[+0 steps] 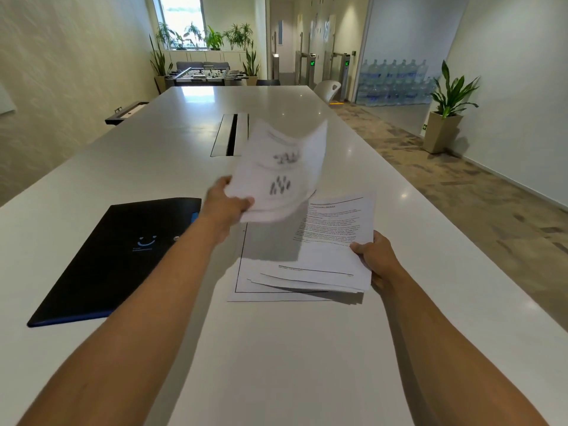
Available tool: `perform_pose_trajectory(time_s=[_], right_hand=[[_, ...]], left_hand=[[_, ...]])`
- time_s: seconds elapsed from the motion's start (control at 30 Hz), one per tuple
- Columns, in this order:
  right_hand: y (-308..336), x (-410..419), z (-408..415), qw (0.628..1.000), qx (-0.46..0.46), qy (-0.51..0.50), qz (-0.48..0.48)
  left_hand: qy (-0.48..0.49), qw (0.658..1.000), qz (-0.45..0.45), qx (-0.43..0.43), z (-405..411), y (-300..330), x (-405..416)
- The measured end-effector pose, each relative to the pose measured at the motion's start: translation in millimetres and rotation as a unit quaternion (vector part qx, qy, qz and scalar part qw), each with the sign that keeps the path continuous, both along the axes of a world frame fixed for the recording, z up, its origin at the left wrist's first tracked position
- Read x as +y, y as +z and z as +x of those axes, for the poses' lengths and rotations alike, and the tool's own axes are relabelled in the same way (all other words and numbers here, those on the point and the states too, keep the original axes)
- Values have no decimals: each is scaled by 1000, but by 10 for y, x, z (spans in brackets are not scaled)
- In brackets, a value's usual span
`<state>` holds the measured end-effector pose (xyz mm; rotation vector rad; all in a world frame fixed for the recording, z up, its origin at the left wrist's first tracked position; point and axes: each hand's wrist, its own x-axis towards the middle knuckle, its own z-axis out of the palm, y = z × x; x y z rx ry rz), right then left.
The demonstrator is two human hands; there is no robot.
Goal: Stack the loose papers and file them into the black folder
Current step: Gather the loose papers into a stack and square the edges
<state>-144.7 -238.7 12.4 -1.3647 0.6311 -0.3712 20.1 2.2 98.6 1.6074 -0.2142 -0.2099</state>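
Note:
A black folder (pixel 116 253) with a blue edge and a small smile logo lies shut on the white table (pixel 276 348), left of centre. To its right sits an uneven stack of printed papers (pixel 325 253). My right hand (pixel 373 256) grips the stack's right edge, thumb on top. Pinched by its lower left corner in my left hand (pixel 226 204) is a single sheet (pixel 279 170). The sheet is lifted above the stack, curled and blurred. It hides part of the top page.
A cable slot (pixel 230 135) is set into the table beyond the papers. A dark bench (pixel 126 113) stands at the far left edge. A white chair (pixel 327 89) and a potted plant (pixel 445 118) stand on the carpet to the right.

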Motion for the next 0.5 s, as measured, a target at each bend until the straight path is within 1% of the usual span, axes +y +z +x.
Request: perform_pose_trajectory(time_s=[0.1, 0.2, 0.23, 0.33, 0.37, 0.43, 0.47, 0.5], right_hand=[[16, 2, 8, 1000, 21, -9, -10], [61, 38, 36, 998, 45, -33, -17], [88, 60, 30, 998, 48, -30, -2], [135, 68, 12, 997, 17, 15, 69], [133, 68, 5, 996, 5, 28, 82], [104, 68, -1, 997, -1, 39, 71], [88, 65, 5, 998, 10, 29, 58], [91, 73, 6, 999, 20, 21, 45]], left_hand=[[-61, 994, 77, 55, -204, -344, -74], [-112, 980, 125, 110, -361, -570, -121], [-122, 976, 149, 104, -427, -596, -138], [-136, 962, 234, 31, -472, -680, -180], [-150, 957, 246, 20, -488, -669, -181], [-156, 956, 242, 50, -480, -668, -179], [-140, 955, 254, 56, -459, -671, -180], [-111, 947, 301, 24, -437, -677, -171]])
